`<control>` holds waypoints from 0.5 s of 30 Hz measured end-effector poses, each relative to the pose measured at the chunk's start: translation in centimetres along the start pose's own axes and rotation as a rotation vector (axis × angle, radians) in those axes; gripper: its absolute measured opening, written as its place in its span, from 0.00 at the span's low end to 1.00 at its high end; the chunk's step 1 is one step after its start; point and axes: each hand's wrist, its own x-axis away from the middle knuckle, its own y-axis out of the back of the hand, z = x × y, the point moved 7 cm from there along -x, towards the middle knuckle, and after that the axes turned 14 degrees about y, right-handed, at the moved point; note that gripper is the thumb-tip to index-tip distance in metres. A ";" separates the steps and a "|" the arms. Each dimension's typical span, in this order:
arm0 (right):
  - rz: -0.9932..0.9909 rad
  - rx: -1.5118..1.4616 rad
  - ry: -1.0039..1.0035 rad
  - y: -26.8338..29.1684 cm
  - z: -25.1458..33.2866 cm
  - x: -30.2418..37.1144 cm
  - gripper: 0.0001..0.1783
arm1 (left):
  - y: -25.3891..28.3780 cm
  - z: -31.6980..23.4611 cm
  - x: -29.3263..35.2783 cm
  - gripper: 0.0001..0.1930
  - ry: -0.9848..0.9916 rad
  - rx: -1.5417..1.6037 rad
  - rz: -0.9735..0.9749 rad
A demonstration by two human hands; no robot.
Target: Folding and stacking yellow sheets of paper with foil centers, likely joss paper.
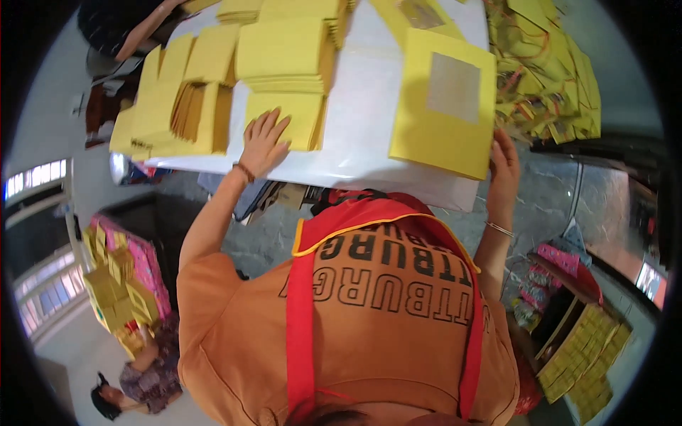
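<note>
My left hand (pixel 266 142) lies with its fingers spread on the near end of a stack of folded yellow paper pieces (pixel 302 113), close to the table's front edge. A larger yellow sheet or flat bag (pixel 415 106) with a grey rectangular panel (pixel 453 89) lies to the right, slightly tilted. Beside its right edge is my right hand (pixel 504 160), fingers loosely bent along that edge and not wrapped round it. Part of this hand's thumb side is hard to make out. Whether other sheets lie under the large one, I cannot tell.
The white-covered table (pixel 362 99) carries several more yellow stacks (pixel 206 57) at the left. A heap of yellow pieces with orange strings (pixel 547 78) lies to the right. One person's arm (pixel 145 28) shows at the far left; another person (pixel 149 369) sits behind, near yellow bundles (pixel 117 284).
</note>
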 end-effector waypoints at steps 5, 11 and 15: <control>0.002 0.000 0.019 -0.6 -0.7 0.3 0.21 | 0.5 -1.2 0.7 0.29 -0.006 -0.144 -0.158; 0.095 0.073 0.052 -1.5 0.0 0.9 0.22 | 4.8 -4.0 -1.0 0.24 -0.091 -0.228 -0.135; 0.140 0.132 0.114 -2.0 1.2 0.7 0.24 | 7.5 -8.1 -3.5 0.15 -0.103 -0.167 -0.211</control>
